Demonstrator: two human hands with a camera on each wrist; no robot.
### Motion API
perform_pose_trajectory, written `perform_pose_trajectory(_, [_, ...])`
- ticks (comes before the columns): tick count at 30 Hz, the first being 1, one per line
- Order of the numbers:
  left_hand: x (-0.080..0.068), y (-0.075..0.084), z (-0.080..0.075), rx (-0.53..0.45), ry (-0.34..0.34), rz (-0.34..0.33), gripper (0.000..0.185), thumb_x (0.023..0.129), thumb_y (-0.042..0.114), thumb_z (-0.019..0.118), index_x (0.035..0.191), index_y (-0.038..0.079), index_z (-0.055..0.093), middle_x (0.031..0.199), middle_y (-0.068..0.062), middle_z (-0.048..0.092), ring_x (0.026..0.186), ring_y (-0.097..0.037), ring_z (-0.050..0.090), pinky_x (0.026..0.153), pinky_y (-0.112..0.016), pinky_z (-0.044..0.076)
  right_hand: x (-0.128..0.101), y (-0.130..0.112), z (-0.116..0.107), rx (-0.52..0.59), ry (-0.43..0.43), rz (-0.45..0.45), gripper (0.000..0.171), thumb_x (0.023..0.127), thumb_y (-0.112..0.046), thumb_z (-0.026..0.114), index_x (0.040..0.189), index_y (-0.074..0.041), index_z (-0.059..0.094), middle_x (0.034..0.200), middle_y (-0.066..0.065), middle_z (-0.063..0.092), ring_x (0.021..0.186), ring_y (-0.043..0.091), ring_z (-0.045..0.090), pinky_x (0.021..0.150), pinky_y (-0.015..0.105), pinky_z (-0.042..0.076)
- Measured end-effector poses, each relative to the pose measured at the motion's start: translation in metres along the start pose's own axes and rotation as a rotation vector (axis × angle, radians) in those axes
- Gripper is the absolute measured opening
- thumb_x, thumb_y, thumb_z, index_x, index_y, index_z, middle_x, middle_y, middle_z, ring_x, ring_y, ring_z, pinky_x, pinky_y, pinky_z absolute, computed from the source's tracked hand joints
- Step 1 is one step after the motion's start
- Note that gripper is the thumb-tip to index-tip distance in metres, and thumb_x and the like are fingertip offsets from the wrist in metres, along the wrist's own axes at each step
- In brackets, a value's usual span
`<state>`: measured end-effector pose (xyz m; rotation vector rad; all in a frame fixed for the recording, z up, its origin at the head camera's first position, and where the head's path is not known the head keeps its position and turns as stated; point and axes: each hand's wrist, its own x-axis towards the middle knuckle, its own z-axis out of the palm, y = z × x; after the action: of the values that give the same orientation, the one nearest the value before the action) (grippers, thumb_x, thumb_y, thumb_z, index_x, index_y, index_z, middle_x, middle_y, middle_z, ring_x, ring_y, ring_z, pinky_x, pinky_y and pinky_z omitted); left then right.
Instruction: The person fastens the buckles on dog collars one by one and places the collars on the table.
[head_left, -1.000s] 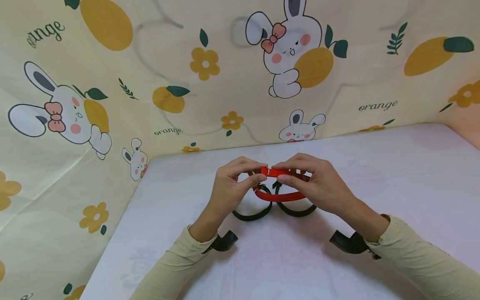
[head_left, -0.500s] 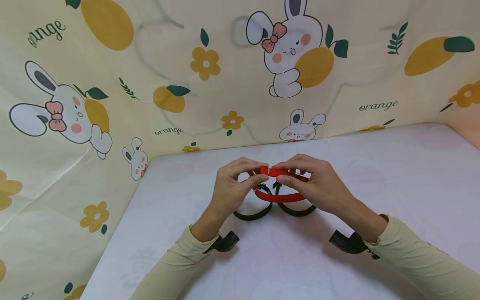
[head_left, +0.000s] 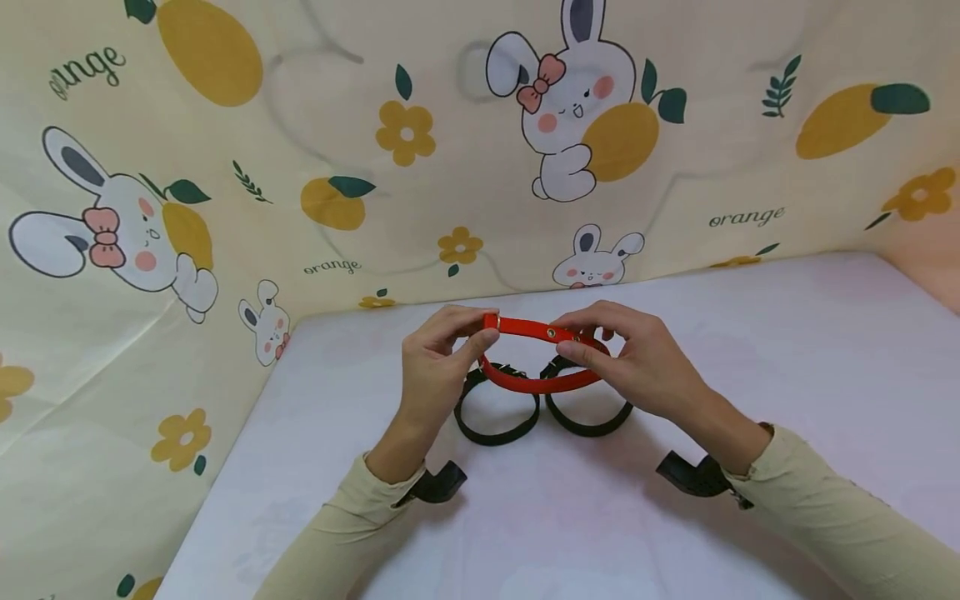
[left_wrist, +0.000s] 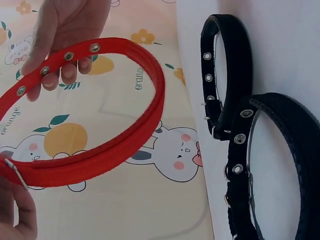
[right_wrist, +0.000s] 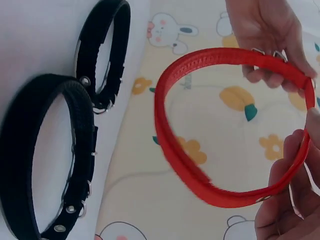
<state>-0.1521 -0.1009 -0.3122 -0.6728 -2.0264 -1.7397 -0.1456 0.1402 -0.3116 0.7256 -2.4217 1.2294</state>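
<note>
A red collar (head_left: pixel 528 386) with metal eyelets hangs in a loop between my two hands, raised above the table. My left hand (head_left: pixel 438 358) pinches it by the buckle end, thumb and fingertips at the metal buckle (left_wrist: pixel 17 174). On the other side, my right hand (head_left: pixel 637 354) grips the eyelet strap between thumb and fingers. Several eyelets show along that strap in the left wrist view. Below and behind the red loop, two black buckled collars stand on edge on the table, a left one (head_left: pixel 497 439) and a right one (head_left: pixel 591 430).
The table (head_left: pixel 570 533) has a pale cloth over it. A curtain (head_left: pixel 420 192) printed with rabbits and oranges rises along its back and left sides. Small black wrist cameras (head_left: pixel 441 483) are strapped under both sleeves.
My left hand has moved left, away from the right hand, so a longer stretch of red strap with an eyelet shows between them. The red loop is wider and slightly higher.
</note>
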Motion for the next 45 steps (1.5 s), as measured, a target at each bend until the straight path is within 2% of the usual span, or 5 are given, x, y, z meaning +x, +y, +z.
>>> perform_pose_trajectory(10, [0.001,-0.003,-0.001,0.005,-0.046,0.037,0.027,0.086,-0.001,0.073,0.113,-0.002,0.070,0.103,-0.018,0.068,0.089,-0.015,0.064,0.081,-0.022,0.056,0.001,0.000,-0.006,-0.021,0.025,-0.006,0.029,0.088,-0.018,0.076,0.116,-0.025,0.074,0.099,-0.009,0.070,0.087,0.006,0.054,0.071,0.021,0.046])
perform_pose_trajectory(24, [0.001,-0.003,0.005,0.014,-0.121,0.019,0.026,0.085,0.000,0.075,0.110,-0.002,0.071,0.101,-0.015,0.068,0.093,-0.019,0.065,0.087,-0.027,0.056,-0.003,0.002,-0.002,-0.019,0.020,-0.034,0.030,0.085,-0.015,0.079,0.114,-0.025,0.074,0.097,-0.012,0.068,0.084,0.005,0.054,0.068,0.021,0.046])
perform_pose_trajectory(32, [-0.002,-0.004,0.007,-0.020,-0.171,0.022,0.026,0.083,-0.002,0.076,0.109,-0.003,0.071,0.100,-0.017,0.068,0.090,-0.017,0.064,0.079,-0.025,0.056,-0.004,0.000,0.003,-0.003,-0.008,-0.051,0.031,0.085,-0.014,0.079,0.114,-0.025,0.074,0.097,-0.012,0.068,0.083,0.006,0.055,0.067,0.022,0.048])
perform_pose_trajectory(41, [-0.004,-0.004,0.006,-0.039,-0.204,-0.047,0.027,0.085,-0.001,0.074,0.112,-0.003,0.070,0.101,-0.016,0.067,0.079,-0.016,0.065,0.075,-0.027,0.059,-0.005,-0.002,0.007,-0.017,-0.007,-0.068,0.029,0.085,-0.014,0.079,0.113,-0.022,0.074,0.096,-0.009,0.069,0.083,0.006,0.056,0.066,0.022,0.049])
perform_pose_trajectory(45, [-0.003,-0.003,0.005,-0.051,-0.236,-0.036,0.028,0.085,-0.003,0.074,0.112,-0.005,0.070,0.104,-0.017,0.066,0.089,-0.015,0.064,0.083,-0.029,0.059,-0.004,-0.002,0.007,-0.017,0.017,-0.065,0.028,0.085,-0.016,0.079,0.112,-0.023,0.075,0.095,-0.011,0.068,0.079,0.007,0.054,0.061,0.022,0.048])
